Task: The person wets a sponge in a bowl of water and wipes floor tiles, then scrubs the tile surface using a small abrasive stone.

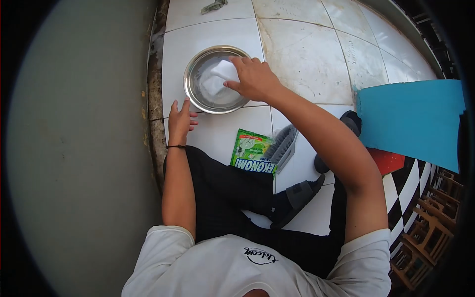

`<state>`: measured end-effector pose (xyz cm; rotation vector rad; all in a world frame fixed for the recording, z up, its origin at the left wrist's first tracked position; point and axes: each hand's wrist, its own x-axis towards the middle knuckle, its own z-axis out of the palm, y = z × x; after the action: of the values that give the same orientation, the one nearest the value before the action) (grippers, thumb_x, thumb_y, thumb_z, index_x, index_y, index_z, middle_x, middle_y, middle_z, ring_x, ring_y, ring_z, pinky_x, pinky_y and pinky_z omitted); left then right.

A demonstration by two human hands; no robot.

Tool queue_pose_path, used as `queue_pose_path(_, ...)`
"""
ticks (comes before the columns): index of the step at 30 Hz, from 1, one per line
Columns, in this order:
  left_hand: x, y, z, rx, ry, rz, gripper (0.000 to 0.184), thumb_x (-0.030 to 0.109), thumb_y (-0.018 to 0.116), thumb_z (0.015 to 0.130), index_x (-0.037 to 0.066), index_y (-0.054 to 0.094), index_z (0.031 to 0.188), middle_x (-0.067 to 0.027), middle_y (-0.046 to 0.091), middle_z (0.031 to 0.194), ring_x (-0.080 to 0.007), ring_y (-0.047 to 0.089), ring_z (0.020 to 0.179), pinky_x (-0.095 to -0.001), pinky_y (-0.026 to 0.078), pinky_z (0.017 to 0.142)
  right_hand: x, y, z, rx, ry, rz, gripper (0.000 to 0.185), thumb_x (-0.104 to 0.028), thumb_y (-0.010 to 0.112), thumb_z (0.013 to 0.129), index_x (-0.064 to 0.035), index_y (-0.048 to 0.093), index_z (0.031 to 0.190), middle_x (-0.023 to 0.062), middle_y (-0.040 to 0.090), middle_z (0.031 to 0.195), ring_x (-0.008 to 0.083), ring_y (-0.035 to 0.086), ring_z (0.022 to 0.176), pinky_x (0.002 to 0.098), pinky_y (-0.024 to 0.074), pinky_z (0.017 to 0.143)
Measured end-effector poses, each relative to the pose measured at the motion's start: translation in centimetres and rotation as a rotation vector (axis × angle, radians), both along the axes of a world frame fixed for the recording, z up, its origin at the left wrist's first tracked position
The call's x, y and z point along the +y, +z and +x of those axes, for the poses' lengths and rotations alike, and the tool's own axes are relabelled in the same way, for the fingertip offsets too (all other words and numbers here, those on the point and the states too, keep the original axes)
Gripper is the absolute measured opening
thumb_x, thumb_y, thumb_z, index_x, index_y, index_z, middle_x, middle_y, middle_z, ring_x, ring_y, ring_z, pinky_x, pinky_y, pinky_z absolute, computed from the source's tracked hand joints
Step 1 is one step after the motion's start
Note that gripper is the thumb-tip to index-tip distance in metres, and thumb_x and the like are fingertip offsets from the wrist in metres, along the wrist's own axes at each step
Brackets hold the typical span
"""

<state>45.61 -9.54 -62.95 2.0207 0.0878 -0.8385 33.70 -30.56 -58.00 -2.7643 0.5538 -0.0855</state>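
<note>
A round metal bowl [188, 85] stands on the white tiled floor with cloudy liquid inside. Over it, my right hand [255, 76] grips a white sponge [225, 70] between thumb and fingers. Just below the sponge is a second white shape in the bowl; I cannot tell whether it is another piece or a reflection. Close to the bowl's near left rim, my left hand [181, 121] is open, its fingers apart and nothing in it. A dark bracelet circles that wrist.
Between bowl and legs lie a green packet [247, 151] marked "EKONOMI" and a grey-bristled brush [282, 146]. A grey wall [84, 148] runs along the left. At right are a blue panel [410, 121], a red object [385, 161] and wooden stools [428, 230]. A crumpled grey scrap [214, 6] lies farther off.
</note>
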Motion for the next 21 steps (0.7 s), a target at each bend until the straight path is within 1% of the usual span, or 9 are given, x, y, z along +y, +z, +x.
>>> queue_pose_path(2, 3.9, 0.6, -0.2, -0.274, 0.003, -0.142, 0.064, 0.032, 0.065, 0.097, 0.000, 0.039, 0.146, -0.0071, 0.068, 0.084, -0.0125, 0.063, 0.066, -0.0253, 0.049, 0.059, 0.6, 0.7, 0.4, -0.001, -0.095, -0.060, 0.055, -0.048, 0.066, 0.090, -0.0031, 0.058, 0.121, 0.0200, 0.063, 0.121, 0.0363, 0.059, 0.116, 0.0514, 0.0459, 0.094)
queue_pose_path(6, 12.8, 0.6, 0.1, -0.545, 0.075, -0.211, 0.051, 0.022, 0.062, 0.099, 0.002, 0.044, 0.142, -0.0045, 0.068, 0.086, -0.0100, 0.062, 0.075, -0.0236, 0.048, 0.067, 2.1, -1.6, -4.8, 0.165, -0.165, 0.355, 0.049, -0.044, 0.066, 0.090, -0.0042, 0.060, 0.118, 0.0181, 0.064, 0.117, 0.0361, 0.061, 0.110, 0.0510, 0.0496, 0.087)
queue_pose_path(11, 17.7, 0.5, -3.4, -0.653, 0.040, -0.213, 0.042, 0.015, 0.063, 0.098, 0.002, 0.050, 0.136, -0.0026, 0.068, 0.088, -0.0092, 0.062, 0.081, -0.0225, 0.048, 0.074, 6.5, -6.8, -11.7, 0.356, -0.050, 0.165, 0.043, -0.028, 0.070, 0.085, -0.0072, 0.061, 0.121, 0.0167, 0.060, 0.128, 0.0331, 0.059, 0.118, 0.0506, 0.0486, 0.089)
queue_pose_path(13, 17.2, 2.2, -6.6, -0.704, 0.013, -0.279, 0.039, 0.010, 0.063, 0.096, 0.002, 0.054, 0.132, -0.0024, 0.070, 0.089, -0.0119, 0.063, 0.084, -0.0259, 0.048, 0.080, 8.2, -8.5, -12.0, 0.208, 0.067, 0.047, 0.045, -0.022, 0.069, 0.083, -0.0113, 0.060, 0.126, 0.0130, 0.057, 0.134, 0.0316, 0.053, 0.124, 0.0504, 0.0452, 0.095)
queue_pose_path(16, 20.0, 11.1, -9.9, -1.570, -0.386, 0.134, 0.033, 0.006, 0.062, 0.094, 0.003, 0.060, 0.127, -0.0030, 0.071, 0.093, -0.0188, 0.063, 0.087, -0.0330, 0.045, 0.090, 10.9, -10.1, -11.4, 0.159, 0.252, -0.027, 0.055, -0.012, 0.069, 0.075, -0.0175, 0.062, 0.129, 0.0089, 0.051, 0.143, 0.0283, 0.045, 0.133, 0.0514, 0.0413, 0.100)
queue_pose_path(17, 22.1, 14.4, -9.8, -1.789, -0.345, 0.254, 0.030, 0.005, 0.063, 0.092, 0.005, 0.064, 0.122, -0.0032, 0.072, 0.098, -0.0242, 0.064, 0.089, -0.0376, 0.041, 0.096, 11.6, -10.7, -10.7, 0.203, 0.291, -0.041, 0.056, -0.012, 0.069, 0.074, -0.0178, 0.063, 0.129, 0.0091, 0.050, 0.143, 0.0282, 0.045, 0.134, 0.0513, 0.0414, 0.099)
queue_pose_path(18, 25.5, 17.2, -9.0, -1.998, -0.249, 0.414, 0.026, 0.007, 0.065, 0.091, 0.001, 0.063, 0.117, -0.0067, 0.072, 0.097, -0.0231, 0.064, 0.088, -0.0355, 0.045, 0.092, 12.1, -11.1, -10.2, 0.249, 0.329, -0.053, 0.056, -0.012, 0.070, 0.072, -0.0181, 0.063, 0.128, 0.0093, 0.050, 0.143, 0.0281, 0.044, 0.134, 0.0513, 0.0415, 0.099)
queue_pose_path(20, 29.7, 22.8, -7.0, -2.317, 0.064, -0.091, 0.020, 0.004, 0.066, 0.089, -0.006, 0.059, 0.105, -0.0132, 0.068, 0.089, -0.0244, 0.066, 0.082, -0.0355, 0.051, 0.082, 12.3, -11.2, -10.0, 0.256, 0.302, -0.062, 0.050, -0.015, 0.071, 0.072, -0.0193, 0.066, 0.121, 0.0077, 0.054, 0.132, 0.0263, 0.049, 0.127, 0.0475, 0.0421, 0.097)
queue_pose_path(21, 33.1, 25.8, -6.7, -2.478, 0.042, 0.132, 0.036, 0.007, 0.071, 0.082, -0.007, 0.051, 0.109, -0.0210, 0.060, 0.104, -0.0265, 0.065, 0.078, -0.0370, 0.051, 0.082, 12.2, -11.4, -10.0, 0.261, 0.297, -0.062, 0.045, -0.016, 0.070, 0.072, -0.0195, 0.067, 0.117, 0.0068, 0.055, 0.127, 0.0255, 0.051, 0.124, 0.0462, 0.0419, 0.096)
